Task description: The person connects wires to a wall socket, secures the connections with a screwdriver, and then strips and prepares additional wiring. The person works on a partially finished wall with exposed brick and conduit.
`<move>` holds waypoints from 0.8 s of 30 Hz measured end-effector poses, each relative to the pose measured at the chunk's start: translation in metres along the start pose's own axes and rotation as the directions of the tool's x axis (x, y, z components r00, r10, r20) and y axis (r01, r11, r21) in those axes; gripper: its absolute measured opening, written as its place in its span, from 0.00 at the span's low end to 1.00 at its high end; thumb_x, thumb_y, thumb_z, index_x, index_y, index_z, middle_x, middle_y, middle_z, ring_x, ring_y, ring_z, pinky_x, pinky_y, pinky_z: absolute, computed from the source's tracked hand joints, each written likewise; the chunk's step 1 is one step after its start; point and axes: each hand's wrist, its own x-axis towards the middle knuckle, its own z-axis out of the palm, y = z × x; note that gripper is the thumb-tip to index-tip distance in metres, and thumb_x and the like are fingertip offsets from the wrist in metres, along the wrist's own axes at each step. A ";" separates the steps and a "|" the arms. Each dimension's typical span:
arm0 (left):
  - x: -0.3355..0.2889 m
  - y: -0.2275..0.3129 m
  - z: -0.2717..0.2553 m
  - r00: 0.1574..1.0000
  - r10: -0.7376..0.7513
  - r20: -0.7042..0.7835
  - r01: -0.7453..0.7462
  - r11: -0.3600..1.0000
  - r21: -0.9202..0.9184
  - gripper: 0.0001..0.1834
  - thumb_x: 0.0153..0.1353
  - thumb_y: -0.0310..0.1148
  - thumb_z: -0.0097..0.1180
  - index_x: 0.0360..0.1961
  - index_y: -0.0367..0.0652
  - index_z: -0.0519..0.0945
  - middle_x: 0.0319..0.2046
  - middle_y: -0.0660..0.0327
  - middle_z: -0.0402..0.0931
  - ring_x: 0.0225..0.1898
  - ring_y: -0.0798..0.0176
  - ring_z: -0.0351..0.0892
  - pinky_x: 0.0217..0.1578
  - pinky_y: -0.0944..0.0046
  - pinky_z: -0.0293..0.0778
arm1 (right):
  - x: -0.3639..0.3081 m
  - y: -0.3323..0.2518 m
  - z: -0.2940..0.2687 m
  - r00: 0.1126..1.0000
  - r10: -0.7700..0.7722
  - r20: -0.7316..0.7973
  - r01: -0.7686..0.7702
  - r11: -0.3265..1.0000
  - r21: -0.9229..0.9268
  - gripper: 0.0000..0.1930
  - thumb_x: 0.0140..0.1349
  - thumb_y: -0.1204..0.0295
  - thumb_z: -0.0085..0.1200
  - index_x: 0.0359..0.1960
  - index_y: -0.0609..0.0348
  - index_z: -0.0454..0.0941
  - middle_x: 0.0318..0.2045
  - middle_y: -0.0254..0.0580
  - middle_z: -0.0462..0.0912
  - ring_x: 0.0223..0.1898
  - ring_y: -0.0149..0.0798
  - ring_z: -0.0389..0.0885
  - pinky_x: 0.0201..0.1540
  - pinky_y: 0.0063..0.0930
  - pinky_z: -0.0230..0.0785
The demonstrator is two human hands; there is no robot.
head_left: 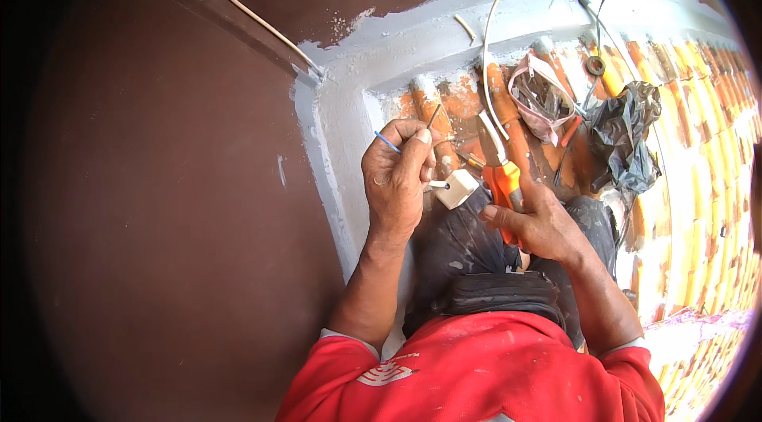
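My left hand [401, 180] is closed in a pinch on a stripped electrical cable. From its fingers a blue wire [386, 141] sticks out to the left and a brown wire [434, 116] points up. The cable's white sheath shows below the fingers, at the hole of a small white plastic box [459, 189] above my lap. My right hand [544, 224] is wrapped round the orange handles of a pair of pliers [502, 176]. The jaws point up and away from me, beside the end of a hanging white cable [486, 65].
Clay roof tiles [690, 184] spread to the right. A pink pouch [544, 101] of small items, a black plastic bag [627, 132] and a ring of black tape [595, 66] lie ahead. The brown wall [175, 208] rises at left, with another cable [266, 25] along it.
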 end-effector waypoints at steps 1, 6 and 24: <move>0.000 -0.001 0.000 1.000 0.008 0.009 -0.008 1.000 0.003 0.07 0.77 0.28 0.59 0.41 0.37 0.85 0.26 0.68 0.76 0.22 0.77 0.68 0.22 0.73 0.62 | 0.001 -0.011 0.001 0.999 -0.048 -0.001 0.047 0.978 -0.202 0.22 0.73 0.65 0.68 0.60 0.68 0.79 0.38 0.44 0.90 0.34 0.33 0.88 0.36 0.33 0.81; 0.001 -0.006 0.004 0.999 0.033 -0.005 -0.033 0.999 -0.018 0.07 0.77 0.27 0.58 0.41 0.36 0.84 0.25 0.67 0.74 0.23 0.77 0.65 0.23 0.73 0.61 | 0.008 -0.032 0.005 0.975 -0.224 0.010 0.215 0.920 -0.328 0.24 0.68 0.67 0.67 0.62 0.62 0.79 0.38 0.58 0.87 0.41 0.55 0.89 0.49 0.49 0.79; -0.002 -0.008 0.003 0.991 0.100 0.094 -0.113 0.982 0.150 0.07 0.77 0.24 0.56 0.43 0.35 0.85 0.25 0.68 0.74 0.24 0.78 0.63 0.27 0.72 0.61 | 0.019 -0.028 0.013 0.816 -0.565 -0.123 0.362 0.664 -0.654 0.20 0.69 0.71 0.63 0.60 0.64 0.75 0.50 0.63 0.85 0.52 0.68 0.86 0.54 0.58 0.79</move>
